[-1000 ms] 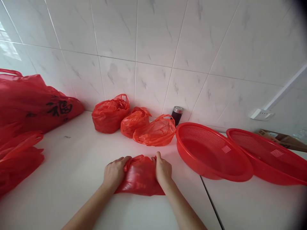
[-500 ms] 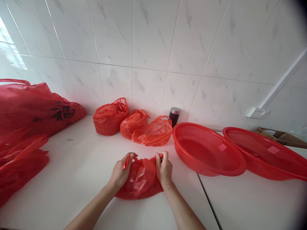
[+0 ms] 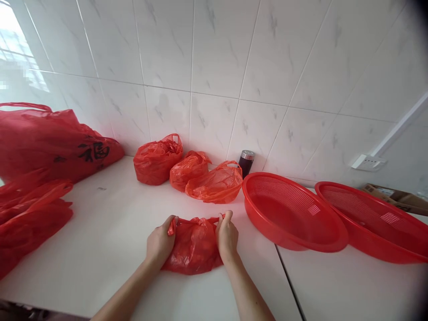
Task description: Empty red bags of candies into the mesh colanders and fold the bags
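Observation:
A filled red plastic bag (image 3: 194,252) rests on the white table in front of me, its contents hidden by the film. My left hand (image 3: 161,240) is closed around one of its handles, with a bit of red film poking out past the thumb. On the other side, my right hand (image 3: 228,237) grips the opposite handle, thumb pointing up. Between my hands the bag's top is drawn taut and bunched, with what looks like a knot at the middle.
Several red bags (image 3: 157,162) line the tiled wall, beside a dark flask (image 3: 246,164). Two red colanders, one nearer (image 3: 287,218) and one farther right (image 3: 368,227), sit at right. Large red bags (image 3: 43,142) fill the left. A cardboard box (image 3: 397,196) lies behind the colanders.
My hands have moved farther apart, the left one outward, pulling the handles tight. The bag's top has gathered together at the middle. The view has shifted slightly.

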A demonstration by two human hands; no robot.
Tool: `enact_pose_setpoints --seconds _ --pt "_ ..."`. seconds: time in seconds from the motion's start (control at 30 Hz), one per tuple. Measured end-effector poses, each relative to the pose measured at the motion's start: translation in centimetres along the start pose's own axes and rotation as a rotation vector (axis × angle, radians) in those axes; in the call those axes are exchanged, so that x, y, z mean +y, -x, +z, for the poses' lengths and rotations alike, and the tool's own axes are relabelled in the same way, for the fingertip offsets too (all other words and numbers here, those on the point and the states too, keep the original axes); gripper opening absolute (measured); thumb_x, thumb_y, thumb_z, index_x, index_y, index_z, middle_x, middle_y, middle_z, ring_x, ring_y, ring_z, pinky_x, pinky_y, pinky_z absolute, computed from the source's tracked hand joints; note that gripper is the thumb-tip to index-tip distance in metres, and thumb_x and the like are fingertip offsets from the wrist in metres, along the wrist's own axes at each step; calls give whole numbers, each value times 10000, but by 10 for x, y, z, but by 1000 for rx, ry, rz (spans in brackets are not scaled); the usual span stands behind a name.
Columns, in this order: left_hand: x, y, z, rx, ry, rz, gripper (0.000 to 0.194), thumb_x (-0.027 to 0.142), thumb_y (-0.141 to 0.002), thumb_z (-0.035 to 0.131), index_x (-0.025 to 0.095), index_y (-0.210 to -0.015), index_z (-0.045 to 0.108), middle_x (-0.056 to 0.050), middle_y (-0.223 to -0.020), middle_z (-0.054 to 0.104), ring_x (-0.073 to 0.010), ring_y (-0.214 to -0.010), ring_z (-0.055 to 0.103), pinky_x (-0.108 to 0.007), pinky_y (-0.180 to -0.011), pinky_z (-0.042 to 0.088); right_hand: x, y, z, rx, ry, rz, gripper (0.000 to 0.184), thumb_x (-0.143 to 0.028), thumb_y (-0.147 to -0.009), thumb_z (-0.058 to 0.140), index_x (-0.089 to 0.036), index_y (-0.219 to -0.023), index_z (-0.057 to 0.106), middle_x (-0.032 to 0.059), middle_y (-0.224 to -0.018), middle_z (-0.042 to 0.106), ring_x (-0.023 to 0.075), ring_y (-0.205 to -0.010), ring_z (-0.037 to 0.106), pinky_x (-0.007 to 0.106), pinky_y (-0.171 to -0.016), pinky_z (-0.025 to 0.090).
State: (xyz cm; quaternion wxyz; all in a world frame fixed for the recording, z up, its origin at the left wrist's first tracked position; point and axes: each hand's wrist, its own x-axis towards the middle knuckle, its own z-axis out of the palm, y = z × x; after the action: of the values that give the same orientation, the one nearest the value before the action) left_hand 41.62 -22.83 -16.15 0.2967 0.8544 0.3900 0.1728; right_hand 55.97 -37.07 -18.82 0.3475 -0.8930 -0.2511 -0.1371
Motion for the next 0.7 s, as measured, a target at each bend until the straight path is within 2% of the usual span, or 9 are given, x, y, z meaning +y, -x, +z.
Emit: enact_pose_setpoints --seconds 0.13,0.27,0.33,0.37,0.43,0.5,0.53,0.6,0.7 --pt "-5 1 -2 29 -49 -11 234 329 -893 344 292 -886 575 -18 -644 620 -225 -600 525 -304 -583 309 0 0 2 -10 6 38 264 -326 -956 155 -231 -910 397 34 -599 634 227 -466 566 275 -419 222" --pt "-11 4 -7 41 -5 -18 355 447 -916 297 278 -803 588 -16 -624 635 -233 -611 566 -306 -574 367 -2 0 0 13 -8 52 269 -343 -960 150 -223 -912 385 38 -568 616 238 -453 559 273 -416 209" --pt "-13 1 -16 46 42 -3 405 495 -911 302 257 -742 583 -14 -636 651 -220 -601 591 -298 -559 411 -1 0 0 33 -29 41 280 -366 -964 147 -217 -911 379 43 -560 607 244 -462 557 272 -424 203" --pt "-13 -1 -22 62 64 13 397 494 -908 316 247 -753 586 -19 -684 670 -212 -613 607 -295 -563 434 -1 -1 -1 46 -45 37 289 -372 -966 140 -215 -912 376 46 -562 604 245 -473 560 271 -429 203" --pt "-8 -5 -38 145 85 60 351 449 -911 323 225 -902 594 -58 -918 696 -214 -729 641 -308 -630 479 0 -2 -1 71 -88 32 306 -386 -972 126 -212 -916 372 53 -580 607 243 -498 570 265 -439 206" --pt "6 -7 -50 241 68 149 360 388 -927 283 204 -1088 547 -110 -1191 612 -236 -960 616 -340 -759 484 0 -4 -1 88 -142 24 318 -415 -976 135 -213 -916 372 50 -595 610 234 -507 574 258 -445 213" --pt "15 -6 -53 254 50 220 363 370 -933 272 208 -1122 537 -110 -1260 569 -238 -1056 577 -349 -829 469 0 -4 -2 92 -172 16 321 -437 -976 152 -215 -913 374 45 -601 610 229 -508 575 255 -448 220" --pt "36 -2 -48 172 3 400 328 368 -933 321 253 -1089 587 -58 -1242 587 -221 -1133 528 -336 -921 429 0 -3 -4 98 -233 -4 323 -481 -971 196 -222 -904 377 34 -614 615 220 -515 580 249 -454 244" --pt "61 4 -21 -45 -83 593 237 304 -850 538 302 -1059 650 -12 -1136 657 -223 -1072 560 -343 -921 429 0 -1 -10 126 -320 -16 312 -501 -964 240 -231 -893 380 34 -672 640 209 -552 601 246 -478 305"
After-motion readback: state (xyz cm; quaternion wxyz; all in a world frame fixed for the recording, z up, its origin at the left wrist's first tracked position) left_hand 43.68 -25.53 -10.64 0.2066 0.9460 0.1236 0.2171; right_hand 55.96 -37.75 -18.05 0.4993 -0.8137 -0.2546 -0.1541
